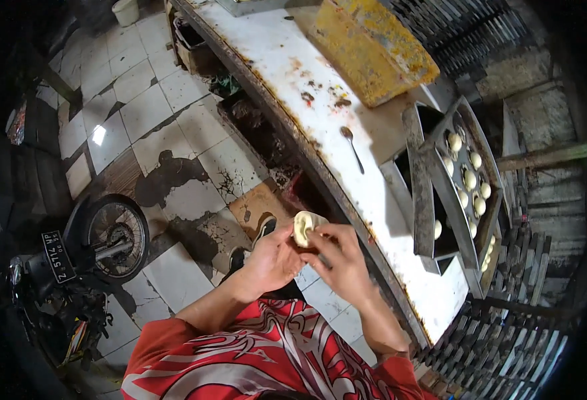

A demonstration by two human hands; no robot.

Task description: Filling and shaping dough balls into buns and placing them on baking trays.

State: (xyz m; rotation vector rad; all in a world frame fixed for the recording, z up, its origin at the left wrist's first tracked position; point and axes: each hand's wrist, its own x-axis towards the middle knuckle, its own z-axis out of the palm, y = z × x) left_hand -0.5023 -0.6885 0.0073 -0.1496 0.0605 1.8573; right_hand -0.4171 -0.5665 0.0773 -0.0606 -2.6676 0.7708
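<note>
Close in front of my body, a piece of pale dough point(301, 230) is held up between both hands. It has an opened, hollowed middle with a thick rim. My left hand point(271, 265) cups it from the left and below, with the fingers closed round its underside. At its right side, my right hand point(339, 259) has bent fingers and thumb pressed to the rim. The fingertips of the left hand are partly hidden behind the dough and the right hand.
A stained white worktop point(320, 110) runs alongside on the right, carrying a spoon point(353, 150) and a dirty yellow tub point(380, 57). Stacked metal trays point(433, 183) hold several round dough balls point(470, 179). A motorcycle point(73, 260) stands on the tiled floor point(140, 110) at left.
</note>
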